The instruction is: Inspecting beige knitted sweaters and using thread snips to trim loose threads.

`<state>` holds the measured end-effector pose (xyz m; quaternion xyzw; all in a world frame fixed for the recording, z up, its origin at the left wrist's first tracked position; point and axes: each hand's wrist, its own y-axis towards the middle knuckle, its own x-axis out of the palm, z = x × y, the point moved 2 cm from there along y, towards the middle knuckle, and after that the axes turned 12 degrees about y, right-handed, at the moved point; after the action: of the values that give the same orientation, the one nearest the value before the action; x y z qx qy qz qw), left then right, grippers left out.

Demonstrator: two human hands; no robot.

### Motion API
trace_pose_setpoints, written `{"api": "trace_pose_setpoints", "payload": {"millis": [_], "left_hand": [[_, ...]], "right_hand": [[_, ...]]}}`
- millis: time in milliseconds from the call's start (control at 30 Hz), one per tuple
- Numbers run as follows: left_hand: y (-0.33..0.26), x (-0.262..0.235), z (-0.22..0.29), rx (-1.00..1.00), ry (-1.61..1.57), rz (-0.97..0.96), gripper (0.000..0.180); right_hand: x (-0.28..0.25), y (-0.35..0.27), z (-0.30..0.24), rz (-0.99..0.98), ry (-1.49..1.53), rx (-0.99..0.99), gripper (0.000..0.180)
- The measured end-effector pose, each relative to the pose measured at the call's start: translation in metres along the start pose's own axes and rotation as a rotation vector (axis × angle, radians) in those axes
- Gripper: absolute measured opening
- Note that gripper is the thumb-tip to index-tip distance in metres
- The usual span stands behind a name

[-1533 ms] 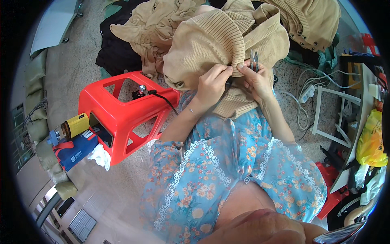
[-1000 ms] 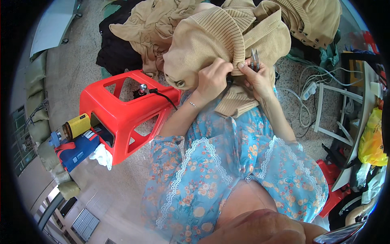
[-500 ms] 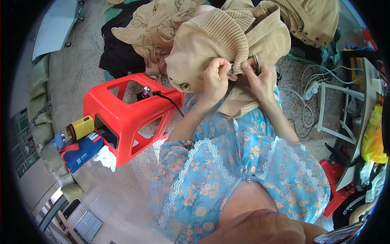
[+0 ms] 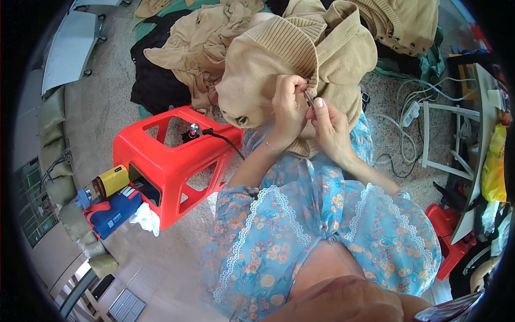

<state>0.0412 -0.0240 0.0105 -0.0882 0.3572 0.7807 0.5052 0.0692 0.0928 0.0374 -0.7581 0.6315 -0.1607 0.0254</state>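
— So where are the hands, exactly?

— Both are raised at the ribbed edge of a tan knit sweater (image 4: pixel 300 59). The left hand (image 4: pixel 287 110) is clenched on a fold of that ribbing, thumb and fingers pinching the cloth. The right hand (image 4: pixel 330 129) sits just beside it, touching it, and grips a small thin metal tool (image 4: pixel 310 99) whose tip meets the knit right at the pinched spot.

— And the sweater itself?

— It drapes up and away from the grip, its bulk above and to the left of the hands, its lower part hanging under them onto the lap of a blue floral dress (image 4: pixel 300 225).

— What lies around the grip?

— Down to the left of it stands a red plastic stool (image 4: pixel 171 155), a black cable (image 4: pixel 225 138) running over its top. Beyond the sweater, more tan garments (image 4: pixel 198 37) are heaped on a dark cloth. Off to the right, white cables (image 4: pixel 407 115) trail on the floor.
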Motion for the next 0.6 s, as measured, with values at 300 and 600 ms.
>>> {"api": "trace_pose_setpoints", "payload": {"millis": [300, 600], "left_hand": [[0.001, -0.005, 0.006, -0.094, -0.005, -0.031, 0.008], [-0.007, 0.000, 0.001, -0.205, -0.132, -0.008, 0.008]], "right_hand": [[-0.005, 0.008, 0.009, 0.063, 0.018, 0.133, 0.050], [-0.005, 0.016, 0.013, 0.078, -0.050, 0.108, 0.050]]}}
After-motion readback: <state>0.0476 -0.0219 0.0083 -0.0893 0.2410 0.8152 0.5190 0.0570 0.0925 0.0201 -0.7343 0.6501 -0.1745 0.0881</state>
